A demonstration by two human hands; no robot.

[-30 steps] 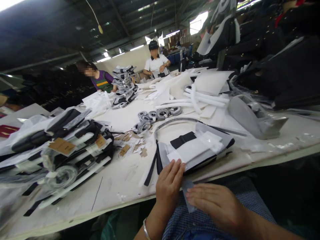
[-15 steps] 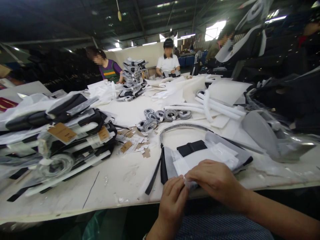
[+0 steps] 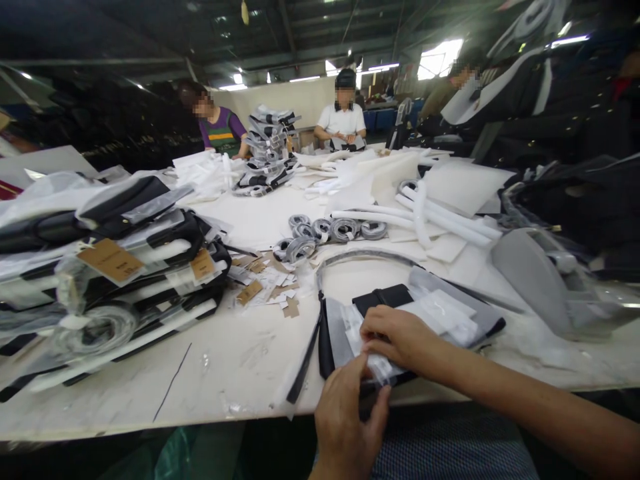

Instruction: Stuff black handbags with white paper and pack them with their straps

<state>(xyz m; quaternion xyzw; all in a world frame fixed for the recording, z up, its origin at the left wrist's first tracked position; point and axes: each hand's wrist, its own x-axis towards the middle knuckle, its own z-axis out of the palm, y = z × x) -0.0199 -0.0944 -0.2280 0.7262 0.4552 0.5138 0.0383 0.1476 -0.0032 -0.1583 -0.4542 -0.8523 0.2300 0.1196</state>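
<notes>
Hands [image 3: 407,339] on clear plastic [image 3: 381,369] (crinkled), handbag [image 3: 380,298] on white table [image 3: 235,377]

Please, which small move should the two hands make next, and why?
I would perhaps smooth the clear plastic flat, because it looks wrinkled where the left hand and right hand meet, over the bag's near side.

Dark beamed roof [image 3: 325,30]; pale wall [image 3: 277,103] at back; bright window [image 3: 440,60]; lit strips [image 3: 304,79]; long whitish table [image 3: 250,373].
</notes>
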